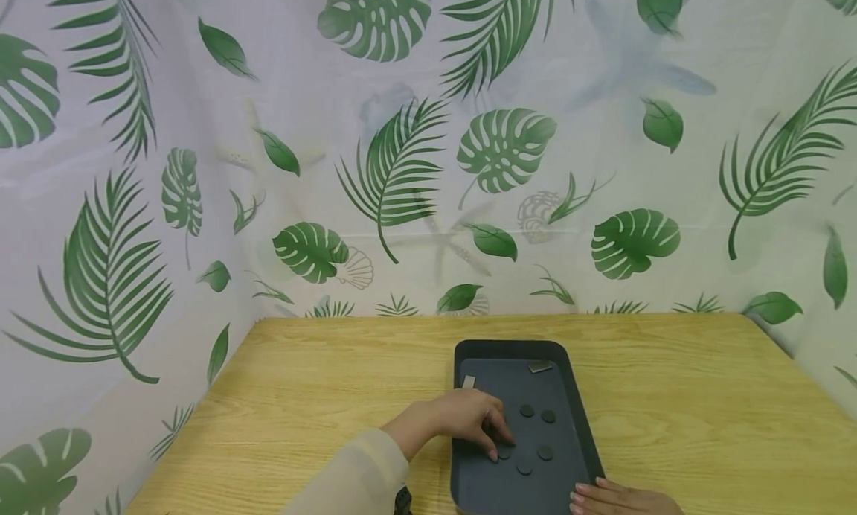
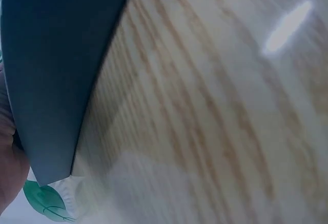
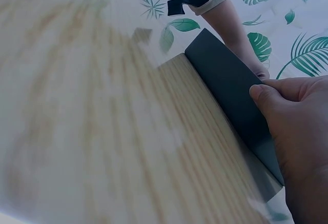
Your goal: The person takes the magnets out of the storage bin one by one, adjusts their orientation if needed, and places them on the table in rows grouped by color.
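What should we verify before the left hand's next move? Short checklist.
1. Tray braced: ok, right hand holds its right wall.
2. Left hand on target: ok, thumb and fingertips are at the leftmost disc.
3. Disc firmly pinched: cannot tell, fingers partly cover it.
4. Grasp visible from left wrist camera: not ok, no disc in sight there.
5. Other discs clear of fingers: ok, all four lie apart from the hand.
6. Left rectangular piece free of the hand: cannot tell, they meet in the head view but contact is unclear.
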The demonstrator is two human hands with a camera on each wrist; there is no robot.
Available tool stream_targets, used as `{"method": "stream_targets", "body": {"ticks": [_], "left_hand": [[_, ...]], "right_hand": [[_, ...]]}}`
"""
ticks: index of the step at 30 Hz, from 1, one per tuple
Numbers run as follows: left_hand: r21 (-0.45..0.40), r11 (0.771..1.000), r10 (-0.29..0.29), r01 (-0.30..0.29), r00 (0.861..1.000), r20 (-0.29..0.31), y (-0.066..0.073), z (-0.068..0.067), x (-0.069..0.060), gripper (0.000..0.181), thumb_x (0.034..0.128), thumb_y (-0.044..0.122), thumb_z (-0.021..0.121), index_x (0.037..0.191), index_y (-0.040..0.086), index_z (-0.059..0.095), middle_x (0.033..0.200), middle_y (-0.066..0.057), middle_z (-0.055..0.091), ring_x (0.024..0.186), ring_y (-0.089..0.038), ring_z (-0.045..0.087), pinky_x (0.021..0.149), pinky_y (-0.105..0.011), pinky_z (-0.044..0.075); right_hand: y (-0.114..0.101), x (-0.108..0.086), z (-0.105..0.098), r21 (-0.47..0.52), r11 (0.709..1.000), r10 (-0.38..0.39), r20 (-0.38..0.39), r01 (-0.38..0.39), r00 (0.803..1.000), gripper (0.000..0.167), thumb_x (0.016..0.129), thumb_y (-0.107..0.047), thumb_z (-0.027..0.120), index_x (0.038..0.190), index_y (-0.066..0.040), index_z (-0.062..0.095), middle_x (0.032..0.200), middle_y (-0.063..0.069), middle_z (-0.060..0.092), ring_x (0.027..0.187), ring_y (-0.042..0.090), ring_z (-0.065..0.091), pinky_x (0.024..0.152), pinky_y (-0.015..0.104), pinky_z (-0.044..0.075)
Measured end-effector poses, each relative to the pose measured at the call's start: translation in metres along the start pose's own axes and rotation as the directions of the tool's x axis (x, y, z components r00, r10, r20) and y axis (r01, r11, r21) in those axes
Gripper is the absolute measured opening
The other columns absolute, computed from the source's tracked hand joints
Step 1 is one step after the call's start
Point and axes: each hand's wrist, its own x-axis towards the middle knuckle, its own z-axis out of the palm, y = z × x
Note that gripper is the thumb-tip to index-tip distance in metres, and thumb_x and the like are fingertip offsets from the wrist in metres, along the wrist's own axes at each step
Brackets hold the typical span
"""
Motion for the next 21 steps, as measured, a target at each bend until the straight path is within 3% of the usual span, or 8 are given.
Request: {"method": "stream_targets", "body": {"ticks": [3, 10, 18, 21], "left_hand": [[0.047, 0.999, 0.013, -0.011, 0.999, -0.034, -0.0016, 0.0042, 0.0007, 0.030, 0.0769, 0.032, 0.077, 0.106, 0.025, 0.074, 0.097, 0.013, 0.063, 0.078, 0.011, 0.050, 0.064, -0.004, 0.037], [0.113, 0.994, 0.021, -0.010, 0.995, -0.098, -0.0029, 0.0087, 0.0009, 0.024, 0.0769, 0.039, 0.075, 0.100, 0.030, 0.076, 0.094, 0.018, 0.062, 0.078, 0.013, 0.049, 0.063, -0.003, 0.036], [0.080, 0.997, -0.016, 0.020, 0.998, -0.056, -0.0006, 0.0072, 0.0011, 0.020, 0.0779, 0.039, 0.074, 0.096, 0.031, 0.076, 0.098, 0.020, 0.062, 0.090, 0.008, 0.052, 0.070, -0.005, 0.038], [0.088, 0.996, -0.001, 0.007, 0.998, -0.066, -0.0021, 0.0082, 0.0018, 0.020, 0.0783, 0.040, 0.074, 0.096, 0.032, 0.076, 0.098, 0.021, 0.062, 0.091, 0.010, 0.053, 0.070, -0.004, 0.037]], "right_hand": [[-0.0007, 0.0014, -0.0003, 0.009, 1.000, 0.004, -0.015, -0.003, 1.000, 0.053, 0.105, -0.025, 0.026, 0.139, 0.014, 0.033, 0.151, 0.021, 0.025, 0.143, 0.029, 0.019, 0.116, 0.031, 0.014], [0.0045, -0.0015, -0.0015, -0.007, 1.000, -0.013, 0.030, 0.013, 0.999, 0.054, 0.105, -0.026, 0.022, 0.142, 0.013, 0.028, 0.153, 0.020, 0.020, 0.144, 0.029, 0.014, 0.116, 0.030, 0.012], [0.0072, -0.0069, -0.0028, 0.020, 1.000, -0.013, 0.104, 0.011, 0.995, 0.054, 0.106, -0.028, 0.017, 0.146, 0.008, 0.019, 0.156, 0.016, 0.012, 0.146, 0.025, 0.007, 0.116, 0.027, 0.008], [0.0079, -0.0060, -0.0029, 0.020, 1.000, -0.017, 0.093, 0.015, 0.996, 0.054, 0.106, -0.028, 0.017, 0.146, 0.008, 0.020, 0.156, 0.017, 0.013, 0.146, 0.025, 0.008, 0.116, 0.028, 0.009]]}}
